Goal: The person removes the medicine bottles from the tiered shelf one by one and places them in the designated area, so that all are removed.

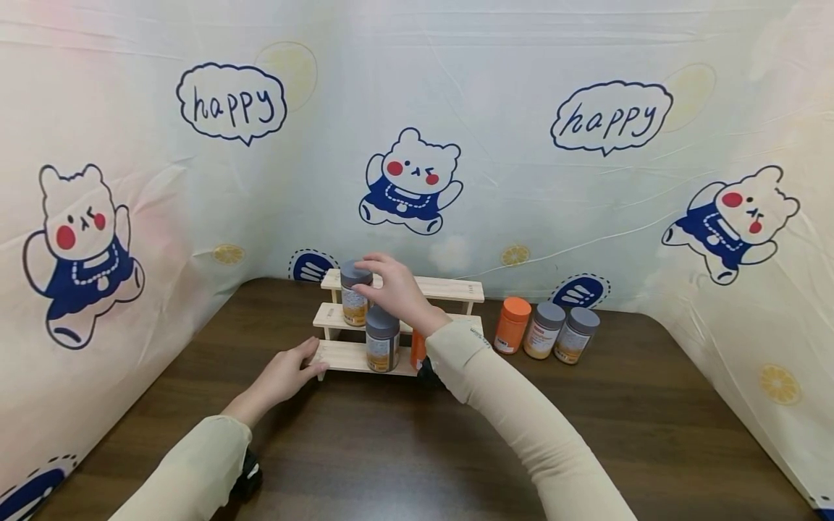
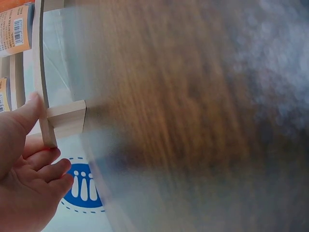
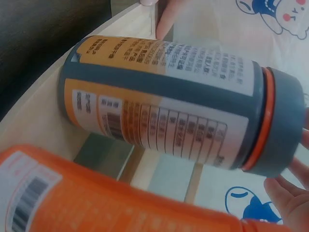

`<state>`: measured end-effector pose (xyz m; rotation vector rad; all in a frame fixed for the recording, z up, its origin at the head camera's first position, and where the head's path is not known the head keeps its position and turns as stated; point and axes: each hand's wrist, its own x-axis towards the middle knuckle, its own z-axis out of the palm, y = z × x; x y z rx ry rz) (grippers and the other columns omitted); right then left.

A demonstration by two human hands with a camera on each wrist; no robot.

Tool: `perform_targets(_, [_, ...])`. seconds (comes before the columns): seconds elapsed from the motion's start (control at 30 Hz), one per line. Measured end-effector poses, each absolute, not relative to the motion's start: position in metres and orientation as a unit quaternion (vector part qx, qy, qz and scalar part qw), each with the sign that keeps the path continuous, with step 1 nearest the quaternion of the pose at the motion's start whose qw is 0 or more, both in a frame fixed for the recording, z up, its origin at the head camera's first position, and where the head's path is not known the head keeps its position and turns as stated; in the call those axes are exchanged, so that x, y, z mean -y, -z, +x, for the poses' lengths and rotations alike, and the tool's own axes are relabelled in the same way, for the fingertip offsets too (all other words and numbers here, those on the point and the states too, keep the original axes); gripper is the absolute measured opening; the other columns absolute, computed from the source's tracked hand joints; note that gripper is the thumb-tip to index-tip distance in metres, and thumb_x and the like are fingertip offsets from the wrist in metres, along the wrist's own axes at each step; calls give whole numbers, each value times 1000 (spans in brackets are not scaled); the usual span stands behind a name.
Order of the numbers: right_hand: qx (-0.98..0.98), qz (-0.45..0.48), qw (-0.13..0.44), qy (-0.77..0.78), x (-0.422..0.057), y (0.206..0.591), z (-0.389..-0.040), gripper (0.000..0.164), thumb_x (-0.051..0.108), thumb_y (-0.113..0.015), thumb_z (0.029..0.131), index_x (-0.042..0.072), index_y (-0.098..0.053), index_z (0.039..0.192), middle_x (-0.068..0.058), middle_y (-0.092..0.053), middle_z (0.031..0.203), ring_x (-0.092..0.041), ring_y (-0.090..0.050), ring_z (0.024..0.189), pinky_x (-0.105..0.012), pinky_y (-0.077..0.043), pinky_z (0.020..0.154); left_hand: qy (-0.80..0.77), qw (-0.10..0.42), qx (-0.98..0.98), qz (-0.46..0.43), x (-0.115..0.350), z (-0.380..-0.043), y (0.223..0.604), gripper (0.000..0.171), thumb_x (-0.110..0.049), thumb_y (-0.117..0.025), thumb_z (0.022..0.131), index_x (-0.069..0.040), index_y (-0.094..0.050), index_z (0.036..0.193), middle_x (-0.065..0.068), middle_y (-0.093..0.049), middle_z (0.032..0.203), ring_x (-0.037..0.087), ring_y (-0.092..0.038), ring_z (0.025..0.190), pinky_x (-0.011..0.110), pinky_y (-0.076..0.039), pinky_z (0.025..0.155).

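A three-tier wooden rack [image 1: 339, 353] stands on the table with its left end beside my left hand [image 1: 287, 373]. That hand pinches the end of the lowest board [image 2: 42, 72], thumb on one face and fingers on the other. My right hand [image 1: 400, 289] holds a grey-lidded bottle [image 1: 355, 307] by its lid at the left of the middle tier. In front, on the lowest tier, stands another grey-lidded bottle [image 1: 382, 344], seen close up in the right wrist view. An orange bottle [image 1: 418, 350] to its right is partly hidden by my right arm.
Right of the rack, an orange bottle [image 1: 512, 325] and two grey-lidded bottles, one nearer the orange one [image 1: 544, 333] and one farther right [image 1: 576, 336], stand together on the dark wooden table [image 1: 404, 449]. A printed cloth [image 1: 508, 181] hangs behind and at both sides.
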<state>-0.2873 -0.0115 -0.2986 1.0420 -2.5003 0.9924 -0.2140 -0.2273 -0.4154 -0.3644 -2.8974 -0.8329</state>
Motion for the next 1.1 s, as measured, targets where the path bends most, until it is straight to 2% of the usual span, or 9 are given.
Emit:
perform_targets(0.27, [869, 347, 110, -336, 21, 304, -289, 39, 24, -67, 86, 12, -61, 123, -4, -48, 131, -15, -48, 115, -26, -44, 88, 274, 47, 953, -118, 227, -213, 415, 61, -26, -58, 92, 12, -36, 134, 30, -34, 137, 43, -36, 123, 54, -31, 98])
perform_targets(0.8, [863, 335, 136, -353, 30, 309, -290, 34, 17, -65, 87, 11, -62, 121, -7, -48, 131, -16, -52, 110, -21, -46, 82, 272, 61, 952, -127, 228, -213, 416, 60, -25, -59, 92, 13, -38, 133, 31, -37, 135, 44, -38, 121, 54, -32, 96])
perform_targets(1.1, [856, 336, 145, -364, 30, 308, -290, 30, 16, -66, 87, 10, -64, 116, -7, -50, 129, -18, -52, 112, -23, -46, 86, 274, 56, 952, -125, 228, -214, 416, 61, -27, -58, 92, 12, -37, 134, 30, -36, 136, 44, -37, 122, 54, -32, 97])
